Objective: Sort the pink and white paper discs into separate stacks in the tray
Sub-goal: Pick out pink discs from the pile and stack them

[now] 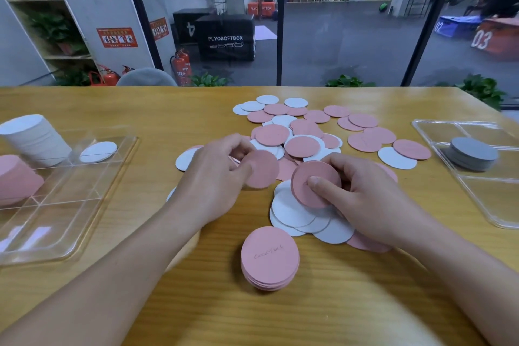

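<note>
Pink stack (269,257) near | both hands (fingers curled) grip pink discs: left hand (216,174), right hand (362,194)

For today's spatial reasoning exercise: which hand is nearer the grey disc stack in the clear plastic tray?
Right. The right hand, pinching a pink paper disc, lies mid-table nearer the grey disc stack; the left hand is farther left.

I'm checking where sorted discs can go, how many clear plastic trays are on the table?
2. One clear tray lies at the table's left edge, holding white and pink stacks; the other clear tray lies at the right edge, holding a grey stack.
</note>
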A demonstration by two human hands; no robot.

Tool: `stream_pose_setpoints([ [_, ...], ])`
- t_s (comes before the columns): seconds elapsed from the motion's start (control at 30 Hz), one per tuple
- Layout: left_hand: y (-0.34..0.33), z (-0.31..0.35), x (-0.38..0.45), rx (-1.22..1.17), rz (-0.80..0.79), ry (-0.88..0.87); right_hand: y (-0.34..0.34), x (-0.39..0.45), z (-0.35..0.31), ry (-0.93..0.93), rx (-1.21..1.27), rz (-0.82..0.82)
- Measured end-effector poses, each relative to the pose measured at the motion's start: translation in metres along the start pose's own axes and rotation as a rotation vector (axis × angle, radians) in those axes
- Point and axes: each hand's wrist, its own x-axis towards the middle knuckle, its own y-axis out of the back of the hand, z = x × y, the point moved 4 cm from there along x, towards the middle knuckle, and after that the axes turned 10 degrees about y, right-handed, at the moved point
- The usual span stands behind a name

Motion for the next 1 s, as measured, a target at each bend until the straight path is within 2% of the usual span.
stream_pose_setpoints([
  [0.23, -0.003, 0.005, -0.004, -0.148, -0.037, -0.02, 0.0, 0.0, -0.002, 0.036, 0.023, -0.001],
  [0.33, -0.005, 0.008, -0.008, -0.213, -0.122, -0.03, 0.0, 0.0, -0.003, 0.039, 0.063, -0.008],
  [0.47, -0.01, 0.01, -0.008, -0.414, -0.222, -0.025, -0.001, 0.0, -0.003, 0.049, 0.075, 0.01],
  [0.63, -0.022, 0.015, -0.014, -0.543, -0.336, -0.041, -0.004, -0.001, -0.004, 0.023, 0.228, -0.026],
  [0.77, -0.03, 0.018, -0.018, -0.584, -0.411, -0.026, -0.008, -0.001, -0.005, 0.075, 0.143, -0.072],
  [0.83, -0.028, 0.018, -0.013, -0.559, -0.354, -0.007, -0.006, 0.0, -0.005, 0.101, 0.073, -0.036],
  [0.87, -0.025, 0.017, -0.007, -0.488, -0.276, -0.018, -0.004, 0.001, -0.005, 0.103, 0.056, -0.014],
  [0.93, -0.022, 0.017, 0.011, -0.237, -0.1, -0.073, -0.001, 0.002, -0.003, 0.094, 0.041, 0.022],
  [1.0, -0.024, 0.016, 0.032, -0.016, 0.002, -0.112, 0.001, 0.002, -0.003, 0.087, 0.04, 0.031],
])
